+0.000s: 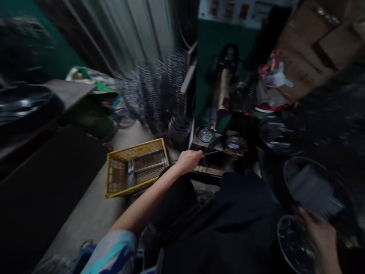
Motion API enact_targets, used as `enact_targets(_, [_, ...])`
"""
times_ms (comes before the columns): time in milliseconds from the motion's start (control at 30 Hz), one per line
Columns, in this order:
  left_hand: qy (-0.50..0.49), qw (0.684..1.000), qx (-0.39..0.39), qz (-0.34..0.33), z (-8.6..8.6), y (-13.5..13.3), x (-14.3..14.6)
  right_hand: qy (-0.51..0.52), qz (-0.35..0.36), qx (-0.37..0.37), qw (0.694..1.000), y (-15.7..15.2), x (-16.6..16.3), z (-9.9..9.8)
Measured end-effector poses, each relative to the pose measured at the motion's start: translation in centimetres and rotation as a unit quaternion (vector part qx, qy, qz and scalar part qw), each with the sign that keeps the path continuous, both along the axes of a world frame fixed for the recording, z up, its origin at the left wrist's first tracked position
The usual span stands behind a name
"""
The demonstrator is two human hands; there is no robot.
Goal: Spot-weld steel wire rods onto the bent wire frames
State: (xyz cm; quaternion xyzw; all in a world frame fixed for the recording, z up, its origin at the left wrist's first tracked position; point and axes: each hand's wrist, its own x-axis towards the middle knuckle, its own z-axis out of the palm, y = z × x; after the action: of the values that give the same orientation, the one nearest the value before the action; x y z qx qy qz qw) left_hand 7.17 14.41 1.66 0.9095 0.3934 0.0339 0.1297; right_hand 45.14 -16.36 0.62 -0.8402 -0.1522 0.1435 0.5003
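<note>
My left hand (pixel 189 160) reaches forward over my dark-clothed lap, fingers closed around a thin dark metal piece (pixel 212 153) at the edge of a low work stand (pixel 216 146). My right hand (pixel 321 238) is at the lower right, blurred, its fingers at the rim of a shiny round metal ring (pixel 291 243). Just above it sits a dark bowl-like tub (pixel 315 186) with grey pieces inside. The whole view is smeared by motion.
A yellow plastic crate (pixel 135 167) lies on the concrete floor to the left. Behind it stand bundles of coiled wire springs (pixel 155 89). A green machine (pixel 225 76) rises at the centre back; cardboard boxes (pixel 316 42) are stacked at the upper right. A dark bench (pixel 42 110) is on the left.
</note>
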Motion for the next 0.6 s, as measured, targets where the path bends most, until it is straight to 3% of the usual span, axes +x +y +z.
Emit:
enact_targets(67, [0.0,1.0,0.015,0.021,-0.8,-0.3,0.2,0.085,0.009,0.079,0.993,2.5,-0.5,-0.6])
enact_targets(133, [-0.011,0.998,0.034,0.042,-1.3,-1.2,0.3,0.119,0.075,0.117,0.983,6.9,-2.8,-1.2])
enact_targets(233, [-0.054,0.995,0.059,0.055,-1.9,-2.8,0.3,0.141,0.203,0.121,0.961,14.1,-8.7,-2.2])
enact_targets(333, [-0.11,0.989,0.079,0.059,-2.3,-3.6,0.0,0.235,0.244,0.163,0.927,19.9,-14.4,-3.3])
enact_targets(433, [-0.164,0.98,0.098,0.055,-2.7,-3.8,-0.7,0.281,0.248,0.191,0.907,23.5,-17.6,-3.7])
enact_targets(600, [-0.222,0.968,0.106,0.053,-3.2,-3.2,-1.9,0.289,0.271,0.221,0.892,26.1,-19.0,-2.7])
